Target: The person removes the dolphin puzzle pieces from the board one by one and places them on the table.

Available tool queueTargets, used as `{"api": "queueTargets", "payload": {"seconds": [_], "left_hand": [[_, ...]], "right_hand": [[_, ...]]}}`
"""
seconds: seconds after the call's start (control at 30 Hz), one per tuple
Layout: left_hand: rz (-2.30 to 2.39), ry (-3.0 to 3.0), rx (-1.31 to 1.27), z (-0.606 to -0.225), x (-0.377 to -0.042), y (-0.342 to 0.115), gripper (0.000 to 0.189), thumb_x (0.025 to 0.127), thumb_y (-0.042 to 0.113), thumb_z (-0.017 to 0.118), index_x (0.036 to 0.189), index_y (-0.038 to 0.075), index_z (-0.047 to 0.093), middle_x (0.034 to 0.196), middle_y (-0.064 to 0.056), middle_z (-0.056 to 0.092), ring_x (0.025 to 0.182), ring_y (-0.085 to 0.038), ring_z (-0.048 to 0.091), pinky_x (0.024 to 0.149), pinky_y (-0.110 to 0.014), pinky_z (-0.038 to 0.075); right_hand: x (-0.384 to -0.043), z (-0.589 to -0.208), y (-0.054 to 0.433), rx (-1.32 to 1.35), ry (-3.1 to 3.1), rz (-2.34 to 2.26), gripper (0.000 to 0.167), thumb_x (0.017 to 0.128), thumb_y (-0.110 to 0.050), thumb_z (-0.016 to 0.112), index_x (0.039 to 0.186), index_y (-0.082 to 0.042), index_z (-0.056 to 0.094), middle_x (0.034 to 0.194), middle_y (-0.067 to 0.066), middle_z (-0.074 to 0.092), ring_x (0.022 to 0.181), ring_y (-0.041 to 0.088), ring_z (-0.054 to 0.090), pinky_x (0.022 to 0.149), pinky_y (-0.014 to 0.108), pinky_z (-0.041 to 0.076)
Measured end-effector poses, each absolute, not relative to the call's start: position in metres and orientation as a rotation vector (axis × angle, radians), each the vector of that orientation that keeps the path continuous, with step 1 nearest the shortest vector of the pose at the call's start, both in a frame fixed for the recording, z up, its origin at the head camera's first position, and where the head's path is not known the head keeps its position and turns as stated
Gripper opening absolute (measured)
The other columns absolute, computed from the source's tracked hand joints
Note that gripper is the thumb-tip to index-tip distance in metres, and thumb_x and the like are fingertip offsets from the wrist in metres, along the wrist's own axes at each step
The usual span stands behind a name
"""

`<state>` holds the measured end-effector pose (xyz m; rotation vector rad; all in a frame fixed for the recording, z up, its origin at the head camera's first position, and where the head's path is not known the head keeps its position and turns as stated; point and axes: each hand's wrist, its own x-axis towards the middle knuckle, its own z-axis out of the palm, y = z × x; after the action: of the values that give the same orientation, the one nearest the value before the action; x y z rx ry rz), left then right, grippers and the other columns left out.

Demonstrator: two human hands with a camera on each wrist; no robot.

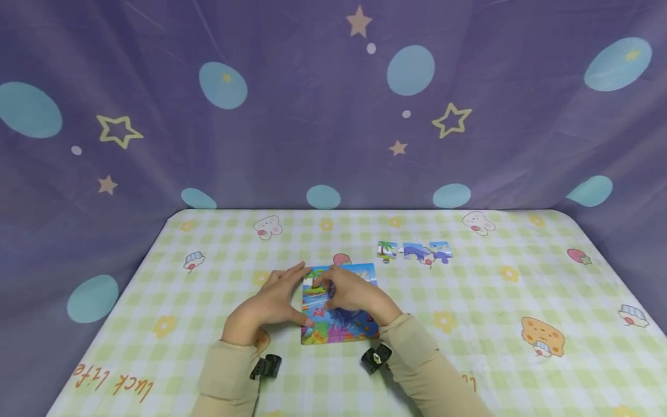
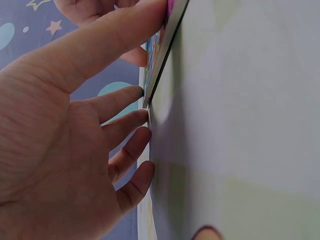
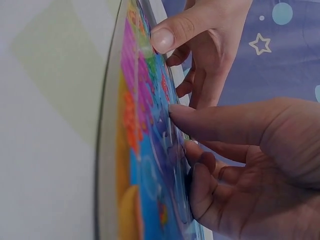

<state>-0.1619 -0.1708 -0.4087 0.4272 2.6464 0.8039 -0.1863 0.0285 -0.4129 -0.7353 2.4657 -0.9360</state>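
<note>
From my remote seat, only the head view gives me the loose palm-tree piece (image 1: pixel 387 249) and the purple-and-blue pieces (image 1: pixel 416 252), apart from the puzzle board (image 1: pixel 341 331), beyond it to the right. The wrist views add the board's thin side edge and fingertips against it, which the head view hides. The board lies flat on the checked cloth (image 1: pixel 484 318) between my left hand (image 1: pixel 271 302) and right hand (image 1: pixel 353 289). My left hand is spread wide at its left side, thumb on the face. My right hand is bent over it, touching the face; I cannot tell whether it pinches a piece. The printed palm end points away from me, coral toward me; nearly square in outline, it hides its long axis.
</note>
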Motion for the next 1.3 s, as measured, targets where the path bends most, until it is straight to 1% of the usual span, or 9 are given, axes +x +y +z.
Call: {"api": "queueTargets", "payload": {"seconds": [0.23, 0.47, 0.6, 0.73, 0.8, 0.9, 1.07, 1.17, 1.3], "left_hand": [[0.792, 2.642, 0.417, -0.409, -0.163, -0.171, 0.109, 0.066, 0.035, 0.093, 0.155, 0.010, 0.034, 0.162, -0.008, 0.025, 0.135, -0.033, 0.030, 0.107, -0.059, 0.032], [0.809, 2.618, 0.405, -0.407, -0.160, -0.171, 0.109, 0.067, 0.035, 0.092, 0.155, 0.011, 0.033, 0.163, -0.008, 0.023, 0.137, -0.035, 0.027, 0.107, -0.062, 0.030], [0.803, 2.620, 0.393, -0.405, -0.159, -0.173, 0.109, 0.067, 0.035, 0.092, 0.156, 0.011, 0.032, 0.163, -0.008, 0.022, 0.138, -0.035, 0.026, 0.107, -0.063, 0.030], [0.810, 2.619, 0.398, -0.405, -0.161, -0.172, 0.109, 0.068, 0.034, 0.092, 0.156, 0.011, 0.032, 0.163, -0.008, 0.021, 0.139, -0.034, 0.025, 0.108, -0.062, 0.030], [0.815, 2.613, 0.403, -0.406, -0.161, -0.171, 0.109, 0.068, 0.034, 0.092, 0.156, 0.011, 0.032, 0.163, -0.007, 0.021, 0.140, -0.034, 0.025, 0.108, -0.062, 0.029], [0.815, 2.607, 0.410, -0.406, -0.162, -0.169, 0.108, 0.069, 0.034, 0.091, 0.156, 0.012, 0.031, 0.164, -0.007, 0.020, 0.140, -0.034, 0.024, 0.108, -0.063, 0.029], [0.792, 2.614, 0.392, -0.408, -0.162, -0.169, 0.108, 0.068, 0.034, 0.092, 0.156, 0.013, 0.033, 0.163, -0.006, 0.021, 0.139, -0.033, 0.025, 0.107, -0.062, 0.031], [0.784, 2.617, 0.397, -0.408, -0.162, -0.170, 0.108, 0.068, 0.035, 0.092, 0.156, 0.013, 0.033, 0.164, -0.006, 0.021, 0.139, -0.033, 0.025, 0.107, -0.062, 0.030], [0.773, 2.625, 0.404, -0.407, -0.162, -0.169, 0.108, 0.068, 0.035, 0.092, 0.156, 0.012, 0.033, 0.164, -0.006, 0.021, 0.139, -0.033, 0.025, 0.108, -0.062, 0.030]], "right_hand": [[-0.187, -0.414, 0.028, -0.751, 2.475, -0.937, 0.038, 0.080, 0.001, 0.080, 0.116, -0.009, 0.070, 0.102, 0.005, 0.056, 0.093, 0.021, 0.055, 0.085, 0.040, 0.049], [-0.186, -0.416, 0.028, -0.779, 2.442, -0.989, 0.035, 0.080, 0.005, 0.078, 0.109, -0.009, 0.066, 0.094, 0.005, 0.057, 0.082, 0.020, 0.051, 0.077, 0.037, 0.047], [-0.186, -0.413, 0.028, -0.805, 2.415, -0.997, 0.031, 0.086, 0.005, 0.073, 0.110, -0.011, 0.062, 0.107, 0.010, 0.063, 0.095, 0.026, 0.059, 0.082, 0.041, 0.050], [-0.188, -0.411, 0.033, -0.841, 2.356, -1.036, 0.025, 0.093, 0.004, 0.063, 0.114, -0.009, 0.060, 0.117, 0.014, 0.064, 0.105, 0.031, 0.061, 0.084, 0.041, 0.051], [-0.191, -0.412, 0.037, -0.851, 2.310, -1.082, 0.023, 0.094, 0.004, 0.060, 0.115, -0.007, 0.061, 0.115, 0.013, 0.065, 0.102, 0.028, 0.062, 0.081, 0.037, 0.051], [-0.195, -0.413, 0.045, -0.857, 2.260, -1.154, 0.022, 0.094, 0.003, 0.059, 0.115, -0.003, 0.063, 0.105, 0.010, 0.066, 0.089, 0.018, 0.062, 0.076, 0.029, 0.050], [-0.197, -0.413, 0.046, -0.854, 2.223, -1.237, 0.020, 0.095, 0.001, 0.060, 0.114, 0.003, 0.065, 0.086, 0.007, 0.065, 0.063, 0.008, 0.049, 0.062, 0.022, 0.044], [-0.195, -0.409, 0.045, -0.859, 2.229, -1.244, 0.020, 0.096, 0.000, 0.060, 0.115, 0.004, 0.064, 0.086, 0.006, 0.065, 0.061, 0.006, 0.048, 0.061, 0.021, 0.043], [-0.193, -0.402, 0.049, -0.881, 2.229, -1.243, 0.019, 0.096, 0.000, 0.059, 0.114, 0.004, 0.065, 0.091, 0.009, 0.065, 0.066, 0.007, 0.051, 0.066, 0.022, 0.046]]}}
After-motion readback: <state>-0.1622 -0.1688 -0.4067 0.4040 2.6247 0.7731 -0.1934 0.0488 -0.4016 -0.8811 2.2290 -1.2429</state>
